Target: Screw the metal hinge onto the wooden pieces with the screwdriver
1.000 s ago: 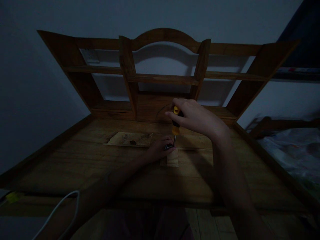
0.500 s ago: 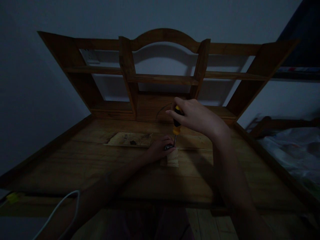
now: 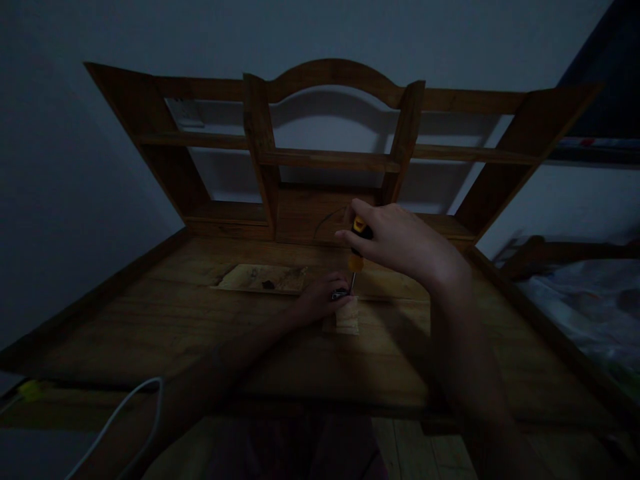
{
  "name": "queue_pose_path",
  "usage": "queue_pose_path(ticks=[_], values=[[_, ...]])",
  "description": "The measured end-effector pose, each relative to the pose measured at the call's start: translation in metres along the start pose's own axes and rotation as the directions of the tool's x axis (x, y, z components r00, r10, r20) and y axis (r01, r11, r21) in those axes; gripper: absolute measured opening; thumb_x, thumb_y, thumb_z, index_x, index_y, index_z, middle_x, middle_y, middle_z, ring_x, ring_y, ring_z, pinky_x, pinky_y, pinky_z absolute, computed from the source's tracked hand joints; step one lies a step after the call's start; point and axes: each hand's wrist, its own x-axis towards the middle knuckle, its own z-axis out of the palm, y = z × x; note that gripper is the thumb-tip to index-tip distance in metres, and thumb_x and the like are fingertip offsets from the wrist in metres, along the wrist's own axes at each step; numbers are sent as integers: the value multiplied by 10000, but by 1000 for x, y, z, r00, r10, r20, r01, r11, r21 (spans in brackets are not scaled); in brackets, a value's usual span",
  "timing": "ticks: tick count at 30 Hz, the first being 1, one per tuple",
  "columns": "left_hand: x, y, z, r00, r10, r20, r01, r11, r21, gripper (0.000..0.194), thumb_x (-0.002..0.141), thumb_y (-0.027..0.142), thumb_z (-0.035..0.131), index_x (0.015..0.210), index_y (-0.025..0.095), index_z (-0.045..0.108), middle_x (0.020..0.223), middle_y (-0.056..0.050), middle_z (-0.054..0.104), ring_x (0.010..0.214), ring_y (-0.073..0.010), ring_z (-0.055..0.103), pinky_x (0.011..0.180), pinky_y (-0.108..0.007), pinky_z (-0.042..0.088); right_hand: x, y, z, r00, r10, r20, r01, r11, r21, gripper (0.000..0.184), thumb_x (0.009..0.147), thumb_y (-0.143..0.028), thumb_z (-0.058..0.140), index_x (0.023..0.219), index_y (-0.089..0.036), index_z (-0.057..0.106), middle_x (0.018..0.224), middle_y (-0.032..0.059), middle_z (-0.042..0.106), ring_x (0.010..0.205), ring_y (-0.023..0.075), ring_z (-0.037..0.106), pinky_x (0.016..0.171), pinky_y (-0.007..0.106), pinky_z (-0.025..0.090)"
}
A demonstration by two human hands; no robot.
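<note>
The room is dim. My right hand point(image 3: 395, 243) is wrapped round the yellow and black handle of a screwdriver point(image 3: 357, 248) held upright, tip down. The tip meets a small metal piece point(image 3: 340, 293) lying on a small pale wooden block point(image 3: 347, 316) on the wooden desk point(image 3: 200, 333). My left hand point(image 3: 319, 298) rests on the desk beside the block, its fingers pinching the metal piece and steadying it against the block.
A wooden shelf unit point(image 3: 330, 150) with an arched top stands at the back of the desk. A flat pale board point(image 3: 260, 277) lies left of the hands. A white cable point(image 3: 123, 410) curves over the front left edge. Light bedding point(image 3: 585, 307) lies at the right.
My right hand has shifted slightly round the screwdriver handle, as in a turn. The left hand and the block have stayed put. The view has moved a little.
</note>
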Motion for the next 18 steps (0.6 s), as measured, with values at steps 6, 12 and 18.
queue_pose_path(ticks=[6,12,18], values=[[0,-1,0,1000,13,5,-13,1000,-12,125,935,296,611,948,185,666,981,-45,605,921,-171,598,842,-305,487,2,4,-1,994,-109,-23,110,992,62,183,913,-291,544,1067,-192,561,1076,92,651,974,250,619,846,353,436],[0,-2,1,1000,4,13,-4,1000,0,152,946,326,596,944,188,659,998,-50,601,932,-175,600,849,-313,492,8,5,10,991,-124,-45,127,988,83,188,1011,-350,469,1061,-186,544,1016,101,662,989,243,621,845,345,432],[0,-4,1,1000,17,6,-17,1000,3,144,942,318,606,962,187,662,992,-45,597,921,-167,592,836,-302,488,10,9,12,990,-119,-70,127,985,114,237,918,-324,562,1103,-186,507,1134,110,586,1008,254,596,882,363,439]])
